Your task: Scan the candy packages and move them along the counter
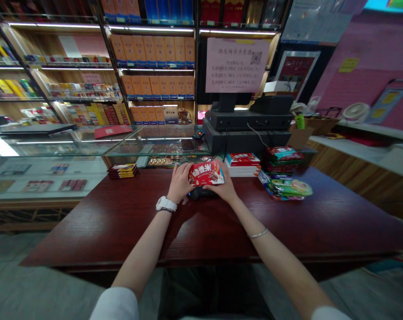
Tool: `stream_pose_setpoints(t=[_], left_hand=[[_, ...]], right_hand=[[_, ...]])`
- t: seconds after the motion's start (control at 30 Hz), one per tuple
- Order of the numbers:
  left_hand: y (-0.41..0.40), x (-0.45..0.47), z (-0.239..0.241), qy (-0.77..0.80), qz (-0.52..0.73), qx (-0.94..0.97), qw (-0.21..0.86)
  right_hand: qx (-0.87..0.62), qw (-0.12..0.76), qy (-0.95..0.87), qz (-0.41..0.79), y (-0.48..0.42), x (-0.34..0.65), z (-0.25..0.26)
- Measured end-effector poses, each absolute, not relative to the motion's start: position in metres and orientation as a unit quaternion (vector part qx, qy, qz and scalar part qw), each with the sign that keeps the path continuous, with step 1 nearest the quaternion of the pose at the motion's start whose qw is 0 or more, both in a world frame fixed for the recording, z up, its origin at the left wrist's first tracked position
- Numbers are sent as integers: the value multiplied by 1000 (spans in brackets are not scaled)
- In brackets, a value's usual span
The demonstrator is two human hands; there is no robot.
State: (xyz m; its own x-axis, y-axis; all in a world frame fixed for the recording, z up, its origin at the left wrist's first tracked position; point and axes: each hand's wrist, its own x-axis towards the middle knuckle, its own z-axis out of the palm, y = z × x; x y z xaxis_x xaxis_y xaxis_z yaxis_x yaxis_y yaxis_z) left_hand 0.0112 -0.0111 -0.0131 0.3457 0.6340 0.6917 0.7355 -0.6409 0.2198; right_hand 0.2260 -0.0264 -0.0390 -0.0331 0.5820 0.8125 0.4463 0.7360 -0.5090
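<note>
Between both hands I hold a red snack box (pixel 206 173) with white lettering, its front tilted up toward me, above the dark red desk (pixel 128 218). My left hand (pixel 180 181) is closed on the box's left end. On its right end my right hand (pixel 226 183) is closed, thumb along the lower edge. Behind and under the box, a dark rounded device (pixel 198 194) with a small blue light is partly hidden. Just right of my right hand stands a stack of red and white boxes (pixel 243 165).
Colourful packets (pixel 286 186) are piled at the right. A small stack of yellow and red packets (pixel 122 170) lies at the left. A monitor (pixel 225 103) with a paper sign stands behind, beside a glass counter (pixel 155 138). Shelves of boxed goods (pixel 158 86) line the back.
</note>
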Motion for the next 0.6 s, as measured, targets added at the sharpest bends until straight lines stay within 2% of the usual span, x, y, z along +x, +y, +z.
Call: stream_pose_setpoints(t=[0.13,0.6], left_hand=[[-12,10,-10,-439,-383,-806,106],[-14,9,-8,-439,-381,-802,140]], right_hand=[[-381,555,-739,6,-24,232,-34],[-398,467,-788,-45,-25,245,-23]])
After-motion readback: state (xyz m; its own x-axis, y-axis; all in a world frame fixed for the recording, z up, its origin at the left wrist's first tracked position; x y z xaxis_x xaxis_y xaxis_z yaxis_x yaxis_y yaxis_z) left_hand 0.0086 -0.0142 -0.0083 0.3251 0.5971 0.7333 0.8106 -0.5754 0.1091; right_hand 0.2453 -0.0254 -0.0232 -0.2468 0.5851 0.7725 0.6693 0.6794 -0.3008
